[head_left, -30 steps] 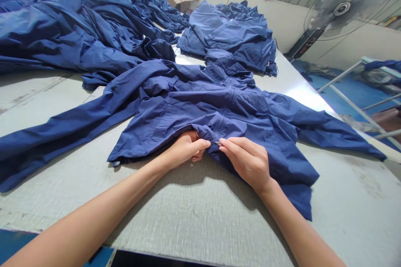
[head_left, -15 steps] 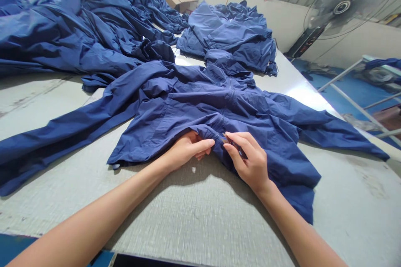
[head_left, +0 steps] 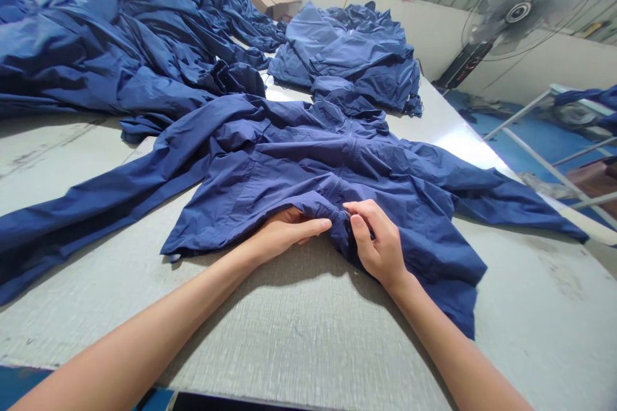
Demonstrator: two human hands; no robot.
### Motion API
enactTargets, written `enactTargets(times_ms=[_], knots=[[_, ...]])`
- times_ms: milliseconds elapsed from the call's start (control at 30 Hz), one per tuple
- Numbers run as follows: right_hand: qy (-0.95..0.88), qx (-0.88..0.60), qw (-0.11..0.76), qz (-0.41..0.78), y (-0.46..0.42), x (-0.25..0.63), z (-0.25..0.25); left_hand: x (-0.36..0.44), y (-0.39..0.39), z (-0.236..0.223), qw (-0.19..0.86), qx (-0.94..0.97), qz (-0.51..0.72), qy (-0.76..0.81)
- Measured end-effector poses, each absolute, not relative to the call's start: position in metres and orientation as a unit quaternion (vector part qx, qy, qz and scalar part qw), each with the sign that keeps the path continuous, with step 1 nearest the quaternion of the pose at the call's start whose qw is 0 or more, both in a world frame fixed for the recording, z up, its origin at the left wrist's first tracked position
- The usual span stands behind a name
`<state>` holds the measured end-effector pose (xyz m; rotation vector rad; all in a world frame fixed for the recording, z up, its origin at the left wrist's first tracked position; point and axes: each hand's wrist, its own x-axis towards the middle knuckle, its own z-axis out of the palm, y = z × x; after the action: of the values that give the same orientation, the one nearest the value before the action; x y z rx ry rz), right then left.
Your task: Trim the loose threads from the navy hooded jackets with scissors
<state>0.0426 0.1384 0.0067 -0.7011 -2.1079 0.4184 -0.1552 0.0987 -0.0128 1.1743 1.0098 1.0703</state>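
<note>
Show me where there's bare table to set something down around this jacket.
Bare grey tabletop lies between the forearms, below the navy jacket, the left hand and the right hand. More lies beyond the sleeve stretching left and below the sleeve stretching right. Heaped jackets crowd the far end.

no legible text, no readable labels, numbers or signs in view
</note>
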Motion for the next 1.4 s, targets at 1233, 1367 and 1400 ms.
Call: enactTargets(times_ms=[1233, 1367, 1400], knots=[[-0.894, -0.290, 0.329, 0.092, 0.132, 0.041, 0.001, -0.151, 0.091, -0.005, 0.576, 0.507, 0.394, 0.505], [-0.883, -0.295, 0.344, 0.126, 0.131, 0.038, 0.002, -0.150, 0.091, -0.003, 0.576, 0.501, 0.419, 0.492], [-0.878, -0.297, 0.349, 0.135, 0.131, 0.037, 0.002, -0.151, 0.091, -0.003, 0.576, 0.500, 0.422, 0.491]])
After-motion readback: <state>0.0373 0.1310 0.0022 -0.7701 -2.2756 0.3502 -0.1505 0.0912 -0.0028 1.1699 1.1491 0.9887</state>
